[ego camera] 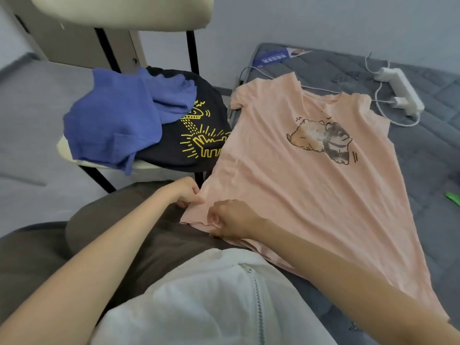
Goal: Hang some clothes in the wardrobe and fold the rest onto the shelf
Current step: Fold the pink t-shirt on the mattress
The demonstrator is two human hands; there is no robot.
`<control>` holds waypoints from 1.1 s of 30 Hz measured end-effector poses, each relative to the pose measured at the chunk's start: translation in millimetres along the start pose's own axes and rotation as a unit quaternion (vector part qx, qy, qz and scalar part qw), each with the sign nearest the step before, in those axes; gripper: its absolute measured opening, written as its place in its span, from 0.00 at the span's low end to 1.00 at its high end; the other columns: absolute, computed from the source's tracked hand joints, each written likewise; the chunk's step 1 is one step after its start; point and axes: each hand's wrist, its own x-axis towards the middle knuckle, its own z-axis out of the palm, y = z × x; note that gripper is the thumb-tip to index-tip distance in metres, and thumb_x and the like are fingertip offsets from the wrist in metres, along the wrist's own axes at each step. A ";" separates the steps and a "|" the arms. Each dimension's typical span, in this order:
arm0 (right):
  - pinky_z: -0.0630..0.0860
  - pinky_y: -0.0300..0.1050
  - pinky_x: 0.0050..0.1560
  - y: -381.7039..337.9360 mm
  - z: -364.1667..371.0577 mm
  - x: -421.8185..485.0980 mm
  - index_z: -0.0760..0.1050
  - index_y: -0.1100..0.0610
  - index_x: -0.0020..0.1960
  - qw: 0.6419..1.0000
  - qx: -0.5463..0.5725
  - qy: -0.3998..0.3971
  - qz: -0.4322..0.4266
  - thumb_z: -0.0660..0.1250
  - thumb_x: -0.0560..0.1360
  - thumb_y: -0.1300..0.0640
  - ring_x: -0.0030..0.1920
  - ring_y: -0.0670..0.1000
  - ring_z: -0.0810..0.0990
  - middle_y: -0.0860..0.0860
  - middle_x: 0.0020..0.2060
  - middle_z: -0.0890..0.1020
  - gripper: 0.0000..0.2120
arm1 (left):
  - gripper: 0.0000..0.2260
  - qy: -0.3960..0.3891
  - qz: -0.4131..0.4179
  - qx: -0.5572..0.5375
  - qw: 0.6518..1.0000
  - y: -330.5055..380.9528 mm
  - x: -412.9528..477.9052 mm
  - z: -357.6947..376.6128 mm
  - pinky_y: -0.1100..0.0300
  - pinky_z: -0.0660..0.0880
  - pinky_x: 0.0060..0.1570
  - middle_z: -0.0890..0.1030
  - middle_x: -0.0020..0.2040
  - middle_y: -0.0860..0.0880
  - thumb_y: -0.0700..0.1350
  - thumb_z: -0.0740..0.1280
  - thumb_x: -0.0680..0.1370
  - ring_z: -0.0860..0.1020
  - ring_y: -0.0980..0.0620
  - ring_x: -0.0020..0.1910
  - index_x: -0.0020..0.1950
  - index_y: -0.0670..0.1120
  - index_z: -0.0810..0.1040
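Pink T-shirt (pixel 298 190): lies spread face-up on the grey mattress (pixel 423 150). It reaches away from both hands, its hem corner at the hands and its collar at the far end.
Left hand (pixel 185 192): fingers curled, pinching the hem corner at the shirt's near-left edge.
Right hand (pixel 232 220): just beside the left hand, fingers curled, pinching the hem; a loose thread runs along the edge under it.
Beyond the left hand: a chair (pixel 64 148) stands close against the mattress. It carries a crumpled blue garment (pixel 117 120) lying partly over a black T-shirt (pixel 199 135) with a yellow print.
Far beyond the right hand: a white power strip (pixel 403 90) and white cable (pixel 380 113) lie on the mattress past the collar, the cable passing just by the shirt's shoulder.
Right of the right hand: a small green object (pixel 453 197) at the frame edge, too cut off to identify.
Below the hands: dark trousers (pixel 124 220) and a white zipped garment (pixel 211 295).
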 end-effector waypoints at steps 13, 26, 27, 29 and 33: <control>0.73 0.35 0.44 -7.9 2.3 -2.4 0.84 0.58 0.50 0.975 0.217 0.003 0.049 0.74 0.70 0.54 0.40 0.43 0.78 0.52 0.42 0.85 0.11 | 0.10 -0.004 0.011 0.030 0.999 -15.6 -11.4 -0.5 0.63 0.78 0.36 0.77 0.48 0.47 0.43 0.70 0.75 0.79 0.50 0.45 0.55 0.42 0.77; 0.73 0.37 0.48 75.6 -49.2 -40.4 0.83 0.55 0.51 0.949 0.256 0.082 0.165 0.69 0.74 0.59 0.41 0.43 0.79 0.47 0.43 0.84 0.07 | 0.16 0.148 0.138 0.051 0.978 52.7 9.9 -14.4 0.54 0.75 0.55 0.77 0.60 0.46 0.42 0.66 0.77 0.76 0.49 0.56 0.65 0.45 0.72; 0.72 0.37 0.49 85.7 -49.9 -43.8 0.83 0.55 0.51 0.943 0.246 0.119 0.187 0.67 0.75 0.60 0.43 0.45 0.78 0.49 0.46 0.84 0.08 | 0.16 0.158 0.152 0.050 0.974 62.6 15.4 -10.9 0.53 0.74 0.57 0.76 0.62 0.46 0.42 0.65 0.78 0.75 0.48 0.58 0.66 0.45 0.71; 0.71 0.40 0.56 106.9 -48.5 -49.7 0.81 0.58 0.56 0.932 0.211 0.181 0.232 0.65 0.75 0.63 0.52 0.51 0.78 0.52 0.53 0.82 0.12 | 0.18 0.171 0.182 0.053 0.967 81.6 28.3 -2.3 0.51 0.72 0.61 0.72 0.66 0.46 0.43 0.63 0.79 0.73 0.47 0.62 0.69 0.46 0.69; 0.57 0.45 0.71 151.5 -39.9 -56.4 0.68 0.56 0.71 0.933 0.084 0.202 0.284 0.60 0.79 0.56 0.72 0.54 0.63 0.53 0.71 0.68 0.20 | 0.23 0.134 0.246 0.111 0.953 119.4 57.1 15.3 0.47 0.59 0.72 0.60 0.76 0.46 0.44 0.57 0.81 0.58 0.45 0.74 0.76 0.47 0.58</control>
